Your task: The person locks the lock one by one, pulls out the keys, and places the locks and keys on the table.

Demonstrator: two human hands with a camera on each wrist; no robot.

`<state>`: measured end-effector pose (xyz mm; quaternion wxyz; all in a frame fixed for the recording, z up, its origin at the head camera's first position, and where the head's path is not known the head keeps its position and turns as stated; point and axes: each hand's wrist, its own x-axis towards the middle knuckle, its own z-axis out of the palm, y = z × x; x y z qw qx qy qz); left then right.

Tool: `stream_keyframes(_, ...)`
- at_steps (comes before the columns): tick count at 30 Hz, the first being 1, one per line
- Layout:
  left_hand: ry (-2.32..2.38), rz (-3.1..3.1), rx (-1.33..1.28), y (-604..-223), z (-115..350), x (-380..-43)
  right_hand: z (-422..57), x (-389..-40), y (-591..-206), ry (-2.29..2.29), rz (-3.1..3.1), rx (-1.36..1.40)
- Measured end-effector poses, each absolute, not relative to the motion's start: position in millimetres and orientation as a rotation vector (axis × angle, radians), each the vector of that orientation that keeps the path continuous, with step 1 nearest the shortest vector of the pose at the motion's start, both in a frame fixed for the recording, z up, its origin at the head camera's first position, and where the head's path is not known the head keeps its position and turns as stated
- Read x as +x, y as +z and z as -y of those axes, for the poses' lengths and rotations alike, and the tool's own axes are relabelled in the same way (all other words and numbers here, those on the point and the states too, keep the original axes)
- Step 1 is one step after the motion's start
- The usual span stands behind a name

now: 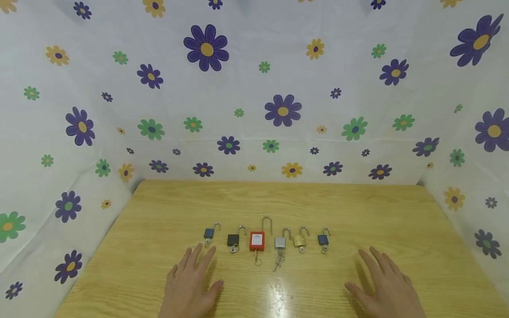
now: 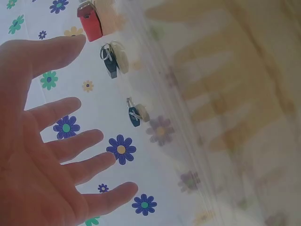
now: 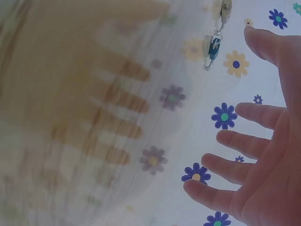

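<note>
white label on red padlock (image 1: 256, 240), print too small to read

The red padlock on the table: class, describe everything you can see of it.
The red padlock has a boxy red body, apparently plastic, with a white label on its face. Its tall metal shackle stands open. A key hangs from its bottom end. It lies flat on the wooden table, third from the left in a row of six padlocks. Neither hand touches it.

Left hand (image 1: 190, 287): wrist cut off by the head view's bottom edge.
Right hand (image 1: 387, 287): likewise cut at the bottom edge.
Table (image 3: 70, 117): smeared blur in both wrist views.
Red padlock (image 2: 90, 21): top cropped in the left wrist view.
Padlock labels: too small to read.
</note>
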<state>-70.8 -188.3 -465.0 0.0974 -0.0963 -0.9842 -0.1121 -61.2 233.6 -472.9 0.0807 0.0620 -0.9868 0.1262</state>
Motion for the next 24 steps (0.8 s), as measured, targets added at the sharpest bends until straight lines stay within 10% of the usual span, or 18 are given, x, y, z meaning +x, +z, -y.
stream_keyframes(24, -0.733, 2.811, -0.651, -459.6, 127.3, -78.2, -238.3, -62.6, -472.6, 0.498, 2.906, 0.297)
